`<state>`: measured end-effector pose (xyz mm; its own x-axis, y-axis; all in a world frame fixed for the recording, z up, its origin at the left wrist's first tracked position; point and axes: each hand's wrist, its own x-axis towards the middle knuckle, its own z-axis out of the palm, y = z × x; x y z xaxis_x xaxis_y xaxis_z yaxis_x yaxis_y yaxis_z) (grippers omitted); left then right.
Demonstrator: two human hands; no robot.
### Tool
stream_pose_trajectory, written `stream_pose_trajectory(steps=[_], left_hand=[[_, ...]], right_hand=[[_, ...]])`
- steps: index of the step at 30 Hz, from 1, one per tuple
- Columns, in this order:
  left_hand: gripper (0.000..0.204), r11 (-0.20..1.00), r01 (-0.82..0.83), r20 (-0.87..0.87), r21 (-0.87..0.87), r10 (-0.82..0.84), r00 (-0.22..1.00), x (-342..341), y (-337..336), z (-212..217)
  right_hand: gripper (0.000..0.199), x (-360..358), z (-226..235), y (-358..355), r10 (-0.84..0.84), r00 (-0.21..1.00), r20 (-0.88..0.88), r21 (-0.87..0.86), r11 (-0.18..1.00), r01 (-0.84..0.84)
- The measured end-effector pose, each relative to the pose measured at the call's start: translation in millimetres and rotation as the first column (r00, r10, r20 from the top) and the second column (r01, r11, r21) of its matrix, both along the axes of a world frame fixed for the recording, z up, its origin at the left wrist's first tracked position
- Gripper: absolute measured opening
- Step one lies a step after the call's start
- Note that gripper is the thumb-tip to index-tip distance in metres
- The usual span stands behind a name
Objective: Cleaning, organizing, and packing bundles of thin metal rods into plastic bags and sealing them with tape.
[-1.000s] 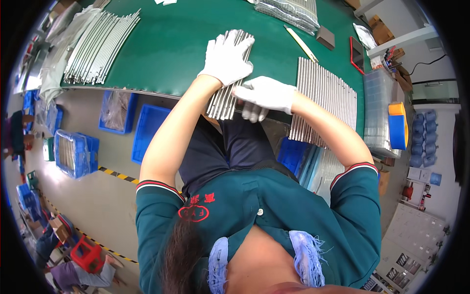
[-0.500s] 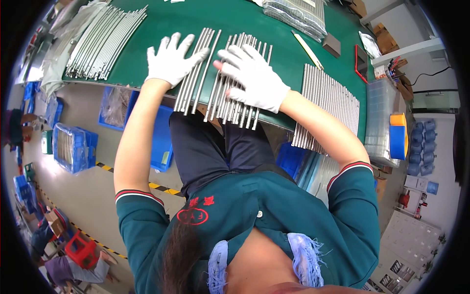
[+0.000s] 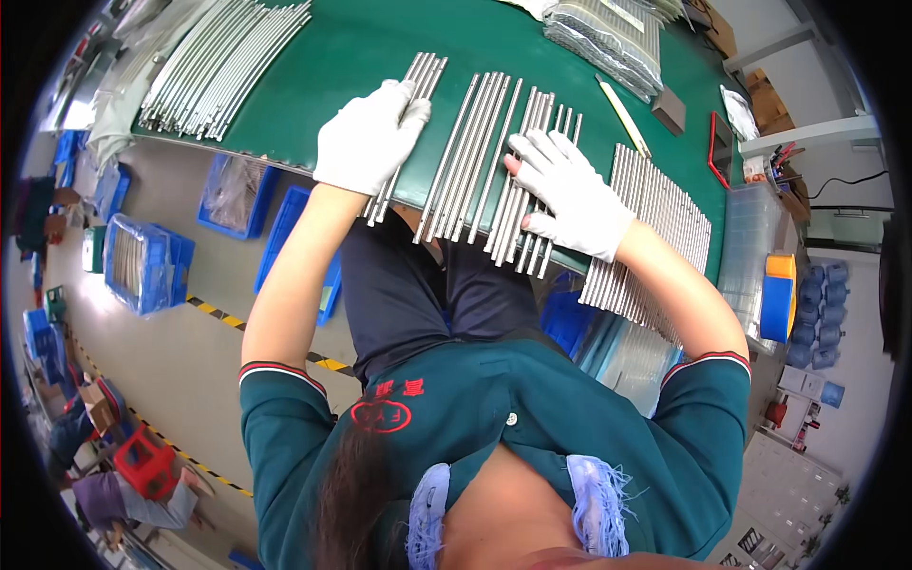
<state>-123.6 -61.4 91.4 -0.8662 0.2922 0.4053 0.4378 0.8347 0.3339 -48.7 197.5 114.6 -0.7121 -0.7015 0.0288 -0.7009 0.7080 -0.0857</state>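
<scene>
A small bunch of slim metal rods [image 3: 425,74] lies at the near edge of the green table, partly hidden by my left hand [image 3: 366,142]. This hand wears a white glove, and its fingers are drawn together over those rods. My right hand [image 3: 577,199], in a glove with the thumb and a fingertip bare, lies flat with its fingers apart on another group of rods [image 3: 532,109]. Between the hands is a middle group of rods [image 3: 467,157], side by side, their near ends sticking out past the table edge.
A neat row of rods [image 3: 655,209] lies right of my right hand, a larger spread [image 3: 223,71] at far left. Behind are a white-handled tool [image 3: 624,116], a grey block [image 3: 669,111] and plastic-wrapped bundles [image 3: 608,43]. Blue bins [image 3: 228,195] stand below the table.
My left hand has closed from a wide spread and shifted right over a few rods. The rods now lie in separate groups with gaps. My right hand appears farther right and lower.
</scene>
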Motion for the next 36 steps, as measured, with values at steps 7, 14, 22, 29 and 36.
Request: stream_pose_trajectory(steps=[7,14,22,29,36], left_hand=[[0.029,1.0,0.008,0.058,-0.018,-0.007,0.998,11,25,4],[0.024,0.995,-0.007,-0.031,-0.103,0.004,1.0,23,40,-10],[0.038,0.899,0.436,-0.174,-0.029,-0.434,0.884,61,3,10],[0.078,0.858,0.504,0.065,-0.096,-0.5,0.863,76,-13,1],[0.078,0.84,0.534,0.093,-0.096,-0.526,0.845,73,-8,9]], right_hand=[[0.069,-5,-4,-2,0.035,0.999,-0.015,0.043,0.999,-0.034],[0.068,-22,-15,-31,0.035,0.998,-0.05,-0.153,0.987,-0.043],[0.073,-137,0,-32,0.331,0.676,0.659,-0.749,0.204,0.63],[0.072,-178,-23,-25,0.725,0.257,0.638,-0.61,0.273,0.744],[0.077,-166,-10,-4,0.693,0.402,0.598,-0.631,0.098,0.77]])
